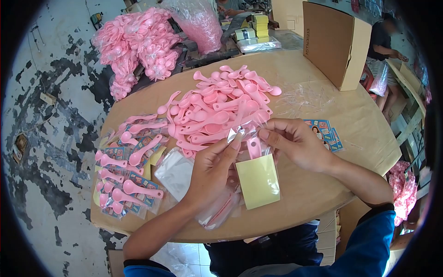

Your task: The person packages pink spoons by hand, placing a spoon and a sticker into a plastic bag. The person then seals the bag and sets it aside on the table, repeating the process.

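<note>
Between my hands hangs a clear plastic bag [276, 159] holding a pale yellow card [258, 182] and a pink spoon, whose handle [254, 147] shows above the card. My left hand [214, 168] pinches the bag's upper left side with thumb and finger. At the upper right, the fingers of my right hand [295, 143] are closed on the bag's top edge. Just beyond lies a big heap of loose pink spoons [221, 106]. Flat clear bags [175, 171] rest beside my left wrist, and partly behind my right hand are blue printed cards [325, 134].
Packed pink spoons with cards [127, 171] cover the table's left side. Thin plastic strips [304, 99] lie near a tall cardboard box [330, 46]. Bundles of bagged pink pieces [138, 41] stand behind the table [364, 134]. Another person [385, 46] sits at the far right.
</note>
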The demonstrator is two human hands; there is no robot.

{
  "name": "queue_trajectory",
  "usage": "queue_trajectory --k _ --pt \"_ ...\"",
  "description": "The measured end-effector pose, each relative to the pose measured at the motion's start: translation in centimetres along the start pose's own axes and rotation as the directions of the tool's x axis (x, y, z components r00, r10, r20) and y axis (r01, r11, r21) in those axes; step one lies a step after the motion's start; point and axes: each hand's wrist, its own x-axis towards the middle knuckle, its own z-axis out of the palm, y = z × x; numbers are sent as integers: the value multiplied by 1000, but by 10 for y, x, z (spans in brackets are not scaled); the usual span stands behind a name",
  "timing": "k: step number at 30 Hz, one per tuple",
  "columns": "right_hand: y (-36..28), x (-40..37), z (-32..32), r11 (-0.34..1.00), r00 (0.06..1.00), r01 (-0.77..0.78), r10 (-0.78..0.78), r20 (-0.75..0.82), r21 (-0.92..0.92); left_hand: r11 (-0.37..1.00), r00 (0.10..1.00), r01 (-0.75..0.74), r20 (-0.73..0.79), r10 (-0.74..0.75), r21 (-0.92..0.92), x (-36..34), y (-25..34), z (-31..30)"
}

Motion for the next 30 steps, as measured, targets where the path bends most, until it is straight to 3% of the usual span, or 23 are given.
queue_trajectory --k 8,12,14,17,24,28,30 --pt "-9 -1 -3 1000 998 21 -21 -54 0 997 991 -75 117 71 32 -1 -3 0" --pt "-10 -2 -4 998 998 61 -61 -28 -23 1000 981 15 193 -12 -15 -4 -1 10" --pt "-9 -1 -8 988 997 62 -68 -43 -143 1000 979 18 202 -16 -8 -5 2 14" --pt "-13 -1 -12 962 992 95 -113 -53 -258 988 968 133 202 -147 81 -4 6 6" --pt "-38 0 -39 969 989 53 -84 -120 -243 992 975 42 211 -66 116 -3 -3 2" --pt "-39 -7 -35 917 991 85 -37 129 -390 999 984 35 173 -37 13 -6 -2 12" --pt "-17 -1 -30 896 975 177 -105 195 -407 998 986 63 152 -65 20 -6 1 12"
